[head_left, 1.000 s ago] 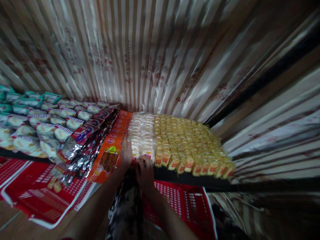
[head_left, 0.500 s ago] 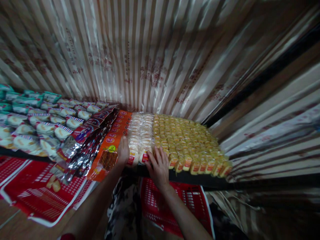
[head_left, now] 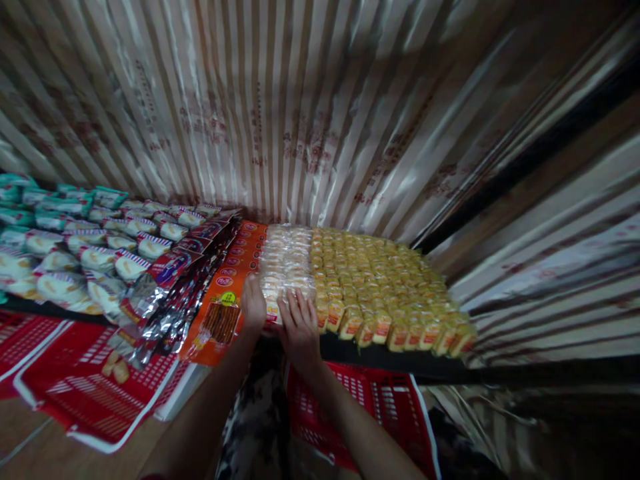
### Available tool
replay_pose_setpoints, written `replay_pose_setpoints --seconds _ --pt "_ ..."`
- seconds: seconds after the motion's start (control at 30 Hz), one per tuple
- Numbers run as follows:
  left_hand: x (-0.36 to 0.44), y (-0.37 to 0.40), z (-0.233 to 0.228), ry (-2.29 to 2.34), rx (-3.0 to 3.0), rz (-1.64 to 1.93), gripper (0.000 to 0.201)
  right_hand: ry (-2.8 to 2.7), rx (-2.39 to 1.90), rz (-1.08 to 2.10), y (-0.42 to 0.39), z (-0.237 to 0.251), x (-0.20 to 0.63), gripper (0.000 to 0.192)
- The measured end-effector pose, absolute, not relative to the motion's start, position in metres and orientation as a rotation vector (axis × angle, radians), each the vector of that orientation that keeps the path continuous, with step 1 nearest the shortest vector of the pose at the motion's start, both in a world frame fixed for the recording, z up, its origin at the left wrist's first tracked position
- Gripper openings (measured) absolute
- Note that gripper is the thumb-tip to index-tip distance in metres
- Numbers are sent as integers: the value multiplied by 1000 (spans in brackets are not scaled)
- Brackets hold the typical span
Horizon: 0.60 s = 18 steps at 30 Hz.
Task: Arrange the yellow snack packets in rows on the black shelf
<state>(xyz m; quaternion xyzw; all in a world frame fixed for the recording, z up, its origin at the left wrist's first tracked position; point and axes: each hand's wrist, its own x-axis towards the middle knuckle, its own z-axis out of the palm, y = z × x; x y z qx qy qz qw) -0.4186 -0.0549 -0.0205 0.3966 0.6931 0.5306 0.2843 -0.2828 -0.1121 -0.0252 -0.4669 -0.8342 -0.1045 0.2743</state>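
both hands rest at the front edge of a dark shelf (head_left: 380, 357), on the column of pale clear-wrapped snack packs (head_left: 285, 263). the left hand (head_left: 253, 305) lies with fingers flat and together along the column's left side; whether it grips a pack cannot be told. the right hand (head_left: 301, 321) lies palm down, fingers spread, over the front packs; no closed hold is visible. the column runs from the shelf's front edge back toward the striped foil backdrop (head_left: 320, 113). touching it on the right: rows of yellow packs (head_left: 380, 287). on the left: an orange packet (head_left: 223, 303), then silver-and-maroon packets (head_left: 170, 287), then white and green packs (head_left: 75, 247). below the shelf stand red baskets (head_left: 350, 413), partly hidden by the forearms
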Motion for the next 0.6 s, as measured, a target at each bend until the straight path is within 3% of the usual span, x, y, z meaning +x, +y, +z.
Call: replay_pose_setpoints --seconds 0.6 --pt "-420 -44 -21 1723 1057 1325 49 -2236 -1362 -221 -113 -28 -297 46"
